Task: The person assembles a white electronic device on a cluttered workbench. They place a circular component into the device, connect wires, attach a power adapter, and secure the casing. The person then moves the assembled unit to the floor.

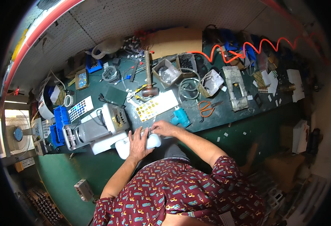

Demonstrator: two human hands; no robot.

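A white plastic housing [123,149] rests at the front edge of the workbench, close to my body. My left hand [139,143] lies over it with fingers spread and holds it down. The fingers of my right hand [162,128] are pinched together at the housing's far right end; whatever lies between them is too small to tell. Just beyond that hand lies a teal power screwdriver [181,117]. A white sheet with round gold stickers [148,110] is behind both hands. To the left stands a grey metal device [114,118] with its side panel facing up.
Orange-handled scissors [206,108], a hammer [149,91] and a coil of clear tubing [189,87] lie on the green bench [165,84]. Open cardboard boxes [167,73] hold small parts. Blue bins [61,121] stand at left, near a fan [18,134]. An orange coiled air hose [247,46] hangs across the back right.
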